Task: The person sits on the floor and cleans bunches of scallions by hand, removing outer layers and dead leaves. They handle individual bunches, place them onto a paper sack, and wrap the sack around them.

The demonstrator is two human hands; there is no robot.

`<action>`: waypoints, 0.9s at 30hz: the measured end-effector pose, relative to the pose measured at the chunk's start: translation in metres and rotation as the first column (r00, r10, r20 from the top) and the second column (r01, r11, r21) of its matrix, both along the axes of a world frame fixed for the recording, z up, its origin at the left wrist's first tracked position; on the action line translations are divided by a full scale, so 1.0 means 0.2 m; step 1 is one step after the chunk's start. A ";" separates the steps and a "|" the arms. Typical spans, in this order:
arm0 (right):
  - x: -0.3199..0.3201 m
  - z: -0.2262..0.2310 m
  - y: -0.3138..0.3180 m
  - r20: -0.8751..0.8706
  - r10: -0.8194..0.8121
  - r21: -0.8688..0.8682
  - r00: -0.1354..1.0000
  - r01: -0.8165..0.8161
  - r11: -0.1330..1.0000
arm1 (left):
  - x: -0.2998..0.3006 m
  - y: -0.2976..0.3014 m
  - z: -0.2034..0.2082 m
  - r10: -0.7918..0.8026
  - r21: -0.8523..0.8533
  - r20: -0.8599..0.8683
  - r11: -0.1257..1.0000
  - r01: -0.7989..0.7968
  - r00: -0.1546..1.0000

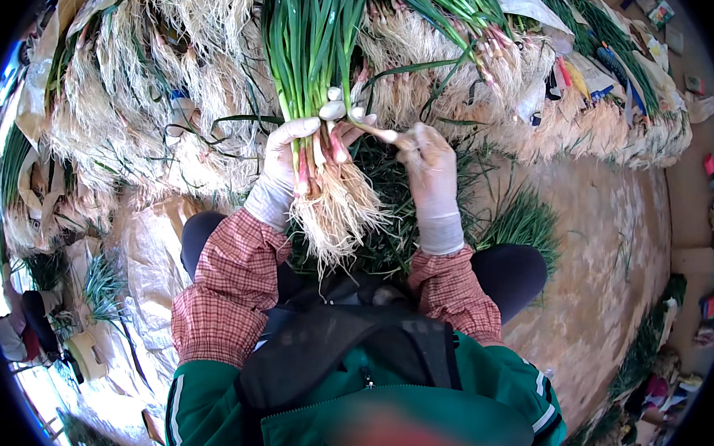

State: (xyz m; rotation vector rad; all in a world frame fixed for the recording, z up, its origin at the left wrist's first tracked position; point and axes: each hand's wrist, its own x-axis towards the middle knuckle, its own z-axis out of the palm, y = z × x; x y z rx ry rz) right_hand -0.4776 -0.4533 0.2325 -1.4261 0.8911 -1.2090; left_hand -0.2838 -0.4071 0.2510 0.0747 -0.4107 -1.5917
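My left hand [283,165], in a whitish glove, is wrapped around a thick bunch of green garlic [313,65]. Its long leaves point away from me, and the pinkish white stem ends and pale roots [333,209] hang toward my lap. A single green garlic stalk [376,132] bends out from the bunch to the right. My gloved right hand [431,166] is closed on that stalk's root end, slightly blurred, with its roots mostly hidden by the fingers. Checked sleeve covers run up both forearms.
Heaps of green garlic with tangled roots [208,116] line the far side. A smaller bunch [498,56] lies beyond my right hand. Loose green leaves [524,225] cover the ground between and beside my knees. Plastic sheeting [155,251] spreads at left; another person [28,325] is at the far left.
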 end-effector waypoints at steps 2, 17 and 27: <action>-0.17 -0.21 -0.10 0.679 -0.019 0.286 0.734 -0.240 0.927 | -0.03 -0.01 0.00 -0.018 0.022 -0.012 1.000 0.019 1.000; -0.45 0.21 -0.66 -0.756 -0.627 -0.620 0.186 0.102 0.778 | -0.07 -0.07 0.00 -0.178 -0.028 -0.018 0.984 0.177 0.984; -0.12 0.15 -0.12 -0.387 -0.146 -0.101 0.910 0.116 0.988 | -0.07 -0.03 -0.01 -0.141 0.097 0.169 0.987 0.126 0.976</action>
